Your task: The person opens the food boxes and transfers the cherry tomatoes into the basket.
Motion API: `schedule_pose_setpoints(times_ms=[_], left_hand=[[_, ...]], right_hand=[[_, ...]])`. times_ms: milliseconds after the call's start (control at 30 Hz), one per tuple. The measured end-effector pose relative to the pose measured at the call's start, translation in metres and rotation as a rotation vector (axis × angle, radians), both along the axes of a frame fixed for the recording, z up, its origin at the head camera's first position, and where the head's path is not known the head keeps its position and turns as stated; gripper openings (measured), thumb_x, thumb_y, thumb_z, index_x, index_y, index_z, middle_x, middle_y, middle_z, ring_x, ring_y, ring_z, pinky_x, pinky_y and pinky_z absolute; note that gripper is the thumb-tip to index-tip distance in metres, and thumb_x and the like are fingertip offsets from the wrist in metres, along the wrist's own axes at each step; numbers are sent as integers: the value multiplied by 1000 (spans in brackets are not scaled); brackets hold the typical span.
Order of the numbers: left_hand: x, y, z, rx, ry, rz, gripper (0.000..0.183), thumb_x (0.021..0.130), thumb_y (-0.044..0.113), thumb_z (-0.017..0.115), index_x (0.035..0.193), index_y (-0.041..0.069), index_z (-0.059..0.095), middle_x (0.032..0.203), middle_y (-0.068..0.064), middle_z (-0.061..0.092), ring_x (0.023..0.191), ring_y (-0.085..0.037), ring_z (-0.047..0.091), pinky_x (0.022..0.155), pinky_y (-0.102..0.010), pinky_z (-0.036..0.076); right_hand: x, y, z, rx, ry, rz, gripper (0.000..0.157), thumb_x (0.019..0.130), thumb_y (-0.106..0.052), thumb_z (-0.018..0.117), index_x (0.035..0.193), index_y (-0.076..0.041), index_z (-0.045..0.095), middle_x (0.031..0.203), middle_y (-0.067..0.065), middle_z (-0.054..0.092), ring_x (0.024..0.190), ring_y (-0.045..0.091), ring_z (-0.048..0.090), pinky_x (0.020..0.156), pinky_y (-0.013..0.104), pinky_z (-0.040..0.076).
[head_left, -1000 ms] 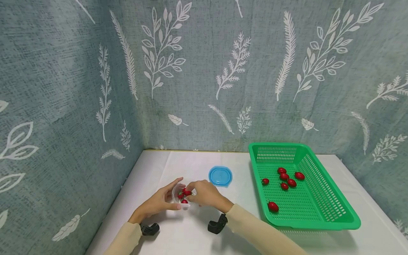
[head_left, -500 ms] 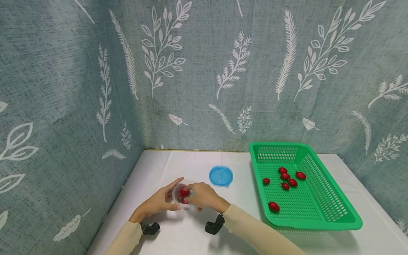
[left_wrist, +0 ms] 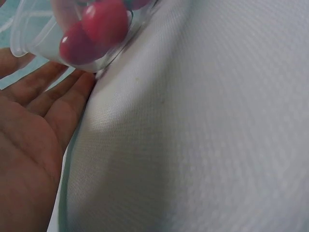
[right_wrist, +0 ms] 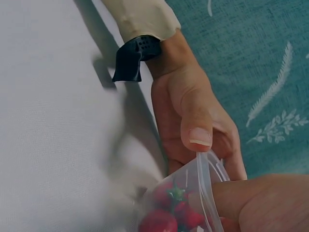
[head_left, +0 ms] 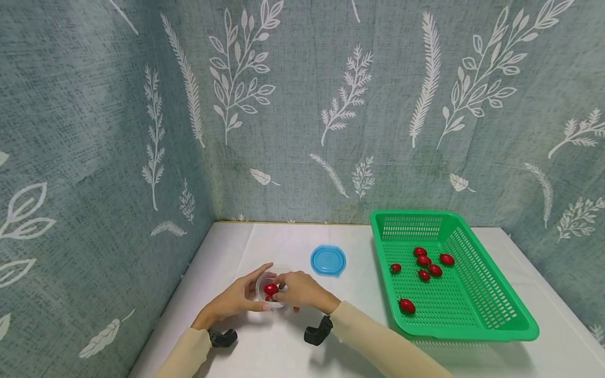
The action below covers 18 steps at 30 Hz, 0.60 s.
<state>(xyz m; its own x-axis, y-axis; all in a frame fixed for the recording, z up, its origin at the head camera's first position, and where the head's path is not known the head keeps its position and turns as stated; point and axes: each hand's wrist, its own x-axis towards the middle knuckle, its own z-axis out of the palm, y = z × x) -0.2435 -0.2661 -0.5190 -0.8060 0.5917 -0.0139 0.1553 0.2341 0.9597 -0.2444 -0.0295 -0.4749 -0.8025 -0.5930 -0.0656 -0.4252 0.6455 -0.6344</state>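
A clear plastic tub (head_left: 259,291) stands in front of me on the white table, with several red cherry tomatoes (head_left: 271,289) inside. My left hand (head_left: 231,301) holds it from the left; in the right wrist view that thumb presses at the tub's rim (right_wrist: 204,176), with fingers on the far side. From the right, my right hand (head_left: 304,292) reaches over the rim, its bent fingers and thumb in among the tomatoes. I cannot tell whether they pinch one. Through the tub wall (left_wrist: 46,36), tomatoes (left_wrist: 105,24) show in the left wrist view.
A blue lid (head_left: 328,260) lies on the table (head_left: 283,241) behind the tub. At right stands a green slotted basket (head_left: 465,310) with several more tomatoes (head_left: 435,270). Patterned cloth (head_left: 293,105) encloses the back and sides.
My right hand has shifted slightly left and deeper over the tub. Tomatoes inside have moved about, one now lying at its fingertips. My left hand stays on the tub.
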Motion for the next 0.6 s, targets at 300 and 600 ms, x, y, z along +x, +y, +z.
schedule_pose_setpoints(times_ms=[300,600], left_hand=[[0,0,-4,21,-19,0,105,87,14,84,167,18,16,167,-18,24,149,-38,33,110,-23,42],[1,1,1,30,-38,0,106,87,13,85,167,19,16,169,-17,18,150,-35,31,109,-21,42]], right_hand=[[0,2,0,-61,-96,3,31,95,-21,75,124,-8,71,106,-2,74,41,15,60,50,25,54],[-4,2,1,-94,-147,-7,29,94,-27,78,116,-9,73,118,-2,73,45,22,63,56,25,54]])
